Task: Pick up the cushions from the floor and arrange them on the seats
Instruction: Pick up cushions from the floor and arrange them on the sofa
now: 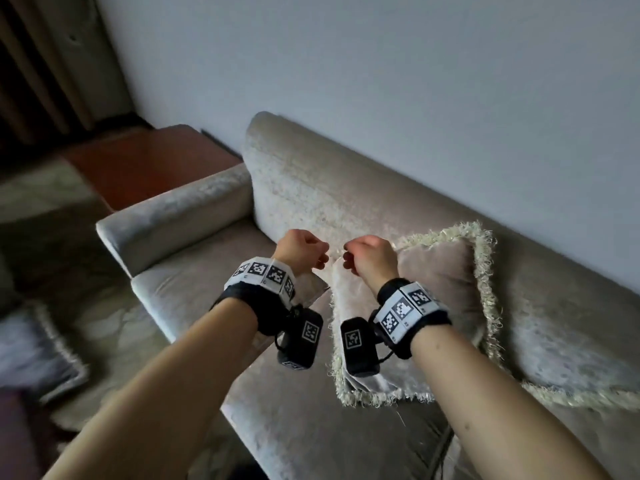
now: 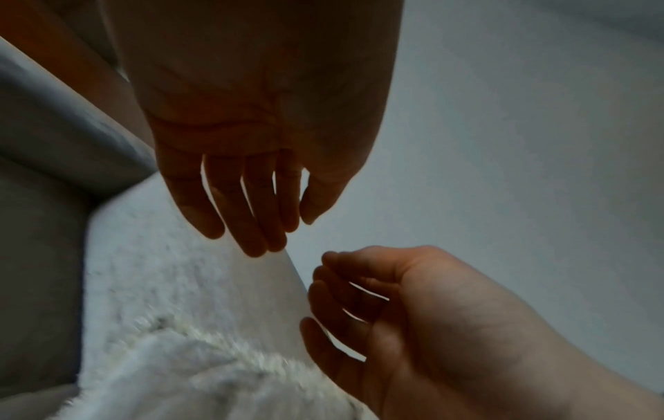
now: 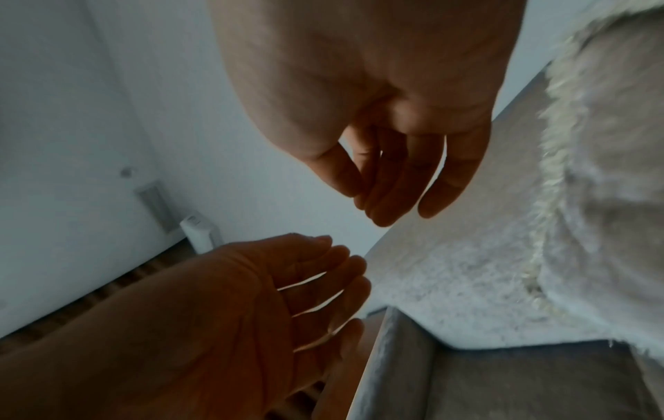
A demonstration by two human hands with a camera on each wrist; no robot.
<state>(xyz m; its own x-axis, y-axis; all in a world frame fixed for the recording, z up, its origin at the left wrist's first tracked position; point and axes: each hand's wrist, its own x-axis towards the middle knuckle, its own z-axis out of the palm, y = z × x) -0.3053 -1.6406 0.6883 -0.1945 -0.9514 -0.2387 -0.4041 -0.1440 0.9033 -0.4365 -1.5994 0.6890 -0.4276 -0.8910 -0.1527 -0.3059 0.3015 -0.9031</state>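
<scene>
A beige cushion (image 1: 436, 306) with a pale fringe leans upright against the backrest (image 1: 311, 188) of a grey-beige sofa. My left hand (image 1: 320, 259) and right hand (image 1: 349, 263) hover side by side just above its top left corner, fingers loosely curled and holding nothing. In the left wrist view my left hand (image 2: 258, 204) hangs relaxed over the cushion's fringe (image 2: 201, 363). My right hand (image 3: 391, 182) is equally relaxed, with the cushion (image 3: 611, 170) beside it. Another fringed cushion (image 1: 31, 351) lies on the floor at the left.
The sofa armrest (image 1: 173, 216) runs along the left of the seat (image 1: 311, 438). A reddish-brown side table (image 1: 145, 168) stands behind the armrest. Further fringed fabric (image 1: 575, 375) lies on the seat at the right. A white wall backs the sofa.
</scene>
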